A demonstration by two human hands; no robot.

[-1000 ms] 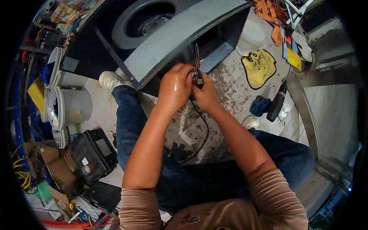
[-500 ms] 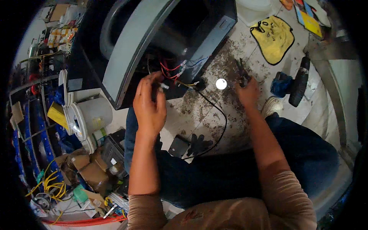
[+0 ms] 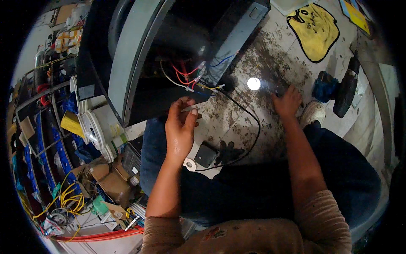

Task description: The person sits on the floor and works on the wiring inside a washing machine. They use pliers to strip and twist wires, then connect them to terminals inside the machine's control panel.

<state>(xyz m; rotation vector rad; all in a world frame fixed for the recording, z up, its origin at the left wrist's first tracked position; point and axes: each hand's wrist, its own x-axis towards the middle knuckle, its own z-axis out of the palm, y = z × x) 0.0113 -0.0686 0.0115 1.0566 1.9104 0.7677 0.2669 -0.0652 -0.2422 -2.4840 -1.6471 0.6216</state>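
Note:
A large black appliance housing with a curved grey panel (image 3: 134,59) lies opened in front of me. Red, white, blue and yellow wires (image 3: 186,80) with pale connectors hang at its open side, and a black cable (image 3: 249,112) curves from there across the floor. My left hand (image 3: 182,125) is just below these wires, fingers bent, thumb apart, nothing seen in it. My right hand (image 3: 288,103) is low over the dirt-strewn floor, fingers apart. By its fingertips is a dark tool (image 3: 275,86), too dim to make out fully.
A black cordless drill (image 3: 347,89) with a blue-wrapped battery lies right of my right hand. Beyond is a yellow cloth (image 3: 314,33). A tape roll (image 3: 190,164), a black box (image 3: 206,154) and a dark glove (image 3: 229,152) lie near my knees. Shelving, cartons (image 3: 111,180) and buckets crowd the left.
My left hand has drawn back from the wires, leaving the white connector hanging. My right hand, earlier on a dark plier-like tool, has opened near the floor. The view has shifted slightly.

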